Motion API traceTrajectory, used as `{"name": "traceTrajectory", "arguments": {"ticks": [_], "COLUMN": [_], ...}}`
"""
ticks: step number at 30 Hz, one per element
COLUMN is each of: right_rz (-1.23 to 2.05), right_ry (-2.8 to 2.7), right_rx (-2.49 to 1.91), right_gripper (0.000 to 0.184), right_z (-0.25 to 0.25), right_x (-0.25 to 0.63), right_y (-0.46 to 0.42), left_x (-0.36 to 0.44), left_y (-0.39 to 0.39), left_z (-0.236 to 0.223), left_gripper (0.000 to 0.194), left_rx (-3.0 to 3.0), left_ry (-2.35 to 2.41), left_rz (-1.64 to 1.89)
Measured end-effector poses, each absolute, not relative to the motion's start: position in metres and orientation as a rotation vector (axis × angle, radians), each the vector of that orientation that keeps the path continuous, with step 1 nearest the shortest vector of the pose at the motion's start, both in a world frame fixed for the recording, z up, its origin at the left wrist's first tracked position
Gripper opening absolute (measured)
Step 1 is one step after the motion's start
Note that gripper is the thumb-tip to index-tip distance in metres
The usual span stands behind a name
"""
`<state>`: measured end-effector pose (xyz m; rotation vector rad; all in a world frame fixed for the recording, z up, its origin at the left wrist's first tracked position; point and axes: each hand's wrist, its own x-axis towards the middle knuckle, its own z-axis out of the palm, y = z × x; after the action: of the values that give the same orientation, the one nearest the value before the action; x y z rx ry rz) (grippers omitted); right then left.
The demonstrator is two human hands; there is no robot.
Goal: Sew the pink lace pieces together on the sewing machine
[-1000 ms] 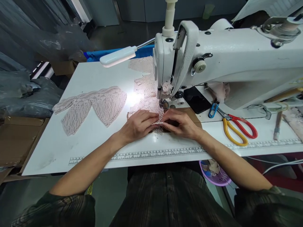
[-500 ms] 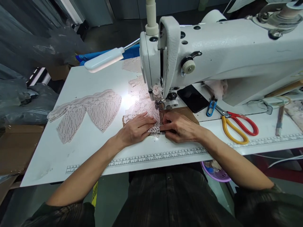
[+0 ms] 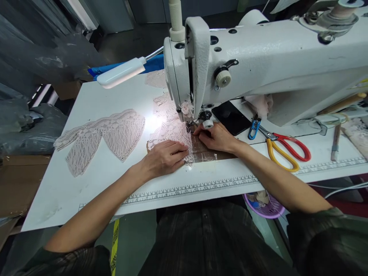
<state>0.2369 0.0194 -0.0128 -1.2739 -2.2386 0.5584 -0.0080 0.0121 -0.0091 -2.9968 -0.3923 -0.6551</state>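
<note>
A pale pink lace piece [image 3: 169, 130] lies under the sewing machine's presser foot [image 3: 190, 127]. My left hand [image 3: 166, 156] rests flat on the lace's near end, fingers stretched out and pressing it down. Close to the presser foot, my right hand [image 3: 216, 138] has its fingers curled, thumb and index pinched at the lace's right edge; its fingertips are partly hidden by the machine [image 3: 244, 61]. Brown taped sheet [image 3: 207, 153] covers the bed beneath the right hand. To the left lies another sewn lace piece [image 3: 123, 130] with pointed panels.
Right of my hand are a black phone [image 3: 231, 118], blue thread snips [image 3: 254, 128] and scissors [image 3: 290, 147] with red and yellow handles. A lamp [image 3: 122, 73] lights the needle area. A printed ruler [image 3: 184, 191] runs along the front edge; a purple basket [image 3: 267, 209] sits below.
My right hand has moved away from me, from the lace's near corner up to beside the presser foot, uncovering the brown sheet. My left hand stays on the lace. The view has shifted slightly.
</note>
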Motion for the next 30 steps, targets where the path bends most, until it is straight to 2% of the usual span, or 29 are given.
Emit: {"name": "traceTrajectory", "arguments": {"ticks": [5,13,30], "right_rz": [0.396,0.267,0.079], "right_ry": [-2.404,-2.429,-2.564], "right_rx": [-1.005,-0.947,-1.408], "right_gripper": [0.035,0.032,0.039], "right_z": [-0.028,-0.030,-0.016], "right_x": [0.238,0.239,0.225], "right_y": [0.008,0.008,0.003], "left_x": [0.002,-0.003,-0.003], "left_y": [0.024,0.019,0.024], "left_z": [-0.001,-0.009,-0.016], "left_gripper": [0.021,0.017,0.016], "left_rx": [-3.009,-2.973,-2.990], "left_ry": [-0.362,-0.384,-0.572], "left_rz": [-0.516,-0.664,-0.749]}}
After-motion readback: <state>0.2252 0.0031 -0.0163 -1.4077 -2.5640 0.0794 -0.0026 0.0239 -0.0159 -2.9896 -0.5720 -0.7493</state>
